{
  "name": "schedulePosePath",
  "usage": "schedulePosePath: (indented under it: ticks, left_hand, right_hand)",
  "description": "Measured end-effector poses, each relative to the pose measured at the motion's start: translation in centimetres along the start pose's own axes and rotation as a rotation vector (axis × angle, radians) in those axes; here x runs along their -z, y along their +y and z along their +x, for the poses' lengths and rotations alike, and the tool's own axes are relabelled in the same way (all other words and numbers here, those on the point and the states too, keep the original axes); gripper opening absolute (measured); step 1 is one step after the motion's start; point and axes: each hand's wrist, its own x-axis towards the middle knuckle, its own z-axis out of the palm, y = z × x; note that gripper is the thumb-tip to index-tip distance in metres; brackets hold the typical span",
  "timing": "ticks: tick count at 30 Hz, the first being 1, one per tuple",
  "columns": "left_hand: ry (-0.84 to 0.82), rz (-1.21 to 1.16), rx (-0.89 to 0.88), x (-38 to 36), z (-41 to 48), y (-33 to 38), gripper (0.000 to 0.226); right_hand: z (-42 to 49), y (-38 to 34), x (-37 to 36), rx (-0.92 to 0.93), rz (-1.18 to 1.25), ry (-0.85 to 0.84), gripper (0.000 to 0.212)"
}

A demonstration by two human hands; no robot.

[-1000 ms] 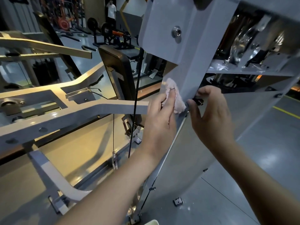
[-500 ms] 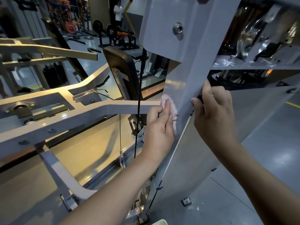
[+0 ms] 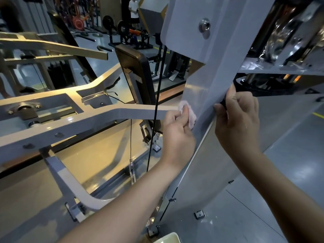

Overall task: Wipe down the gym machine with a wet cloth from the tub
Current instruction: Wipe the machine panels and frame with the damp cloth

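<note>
My left hand (image 3: 177,134) has its fingers curled round a small pink cloth (image 3: 190,116), bunched up and pressed against the left face of the grey upright (image 3: 215,76) of the gym machine, just where the long horizontal arm (image 3: 108,116) meets it. My right hand (image 3: 240,123) grips the upright's right edge at about the same height, thumb laid along the front and fingers wrapped behind (there is a small black part (image 3: 222,102) under them that I cannot make out). A black cable (image 3: 157,85) hangs just left of the cloth. A corner of the pale tub (image 3: 169,238) shows on the floor at the upright's foot.
</note>
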Motion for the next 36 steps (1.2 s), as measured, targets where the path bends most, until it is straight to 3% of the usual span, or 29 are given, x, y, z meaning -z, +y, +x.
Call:
schedulePosePath:
  ticks: [2,5,10,15,20,25,28,32,36]
  left_hand:
    - [0.024,-0.093,-0.099,0.1,1.7,3.3,0.024]
    - [0.081,0.043,-0.285,-0.5,3.6,4.9,0.046]
    - [0.045,0.001,-0.06,-0.3,3.5,2.2,0.059]
    - [0.081,0.014,-0.184,-0.6,3.8,5.3,0.053]
    - [0.078,-0.06,0.11,-0.4,6.6,3.0,0.054]
    - [0.115,-0.05,-0.1,-0.8,3.7,5.3,0.056]
    - [0.107,-0.049,-0.032,-0.9,7.3,4.4,0.046]
    - [0.084,-0.029,0.072,-0.7,5.2,2.5,0.06]
    - [0.112,-0.083,-0.083,-0.9,2.6,5.4,0.056]
  right_hand:
    - [0.0,-0.2,0.1,-0.006,-0.001,-0.004,0.035]
    - [0.0,-0.4,0.3,0.005,0.014,0.009,0.03]
    - [0.1,-0.2,0.1,-0.028,-0.001,-0.022,0.036]
    - [-0.1,-0.4,0.1,-0.035,-0.008,-0.001,0.034]
    - [0.1,-0.5,0.1,-0.019,0.0,-0.03,0.046]
    - [0.0,-0.4,-0.1,-0.063,-0.009,-0.014,0.038]
    - [0.0,-0.3,-0.2,-0.064,-0.01,-0.02,0.037]
    - [-0.2,-0.5,-0.3,-0.065,0.007,-0.018,0.052]
    - [-0.2,-0.3,-0.5,-0.044,-0.002,0.011,0.043]
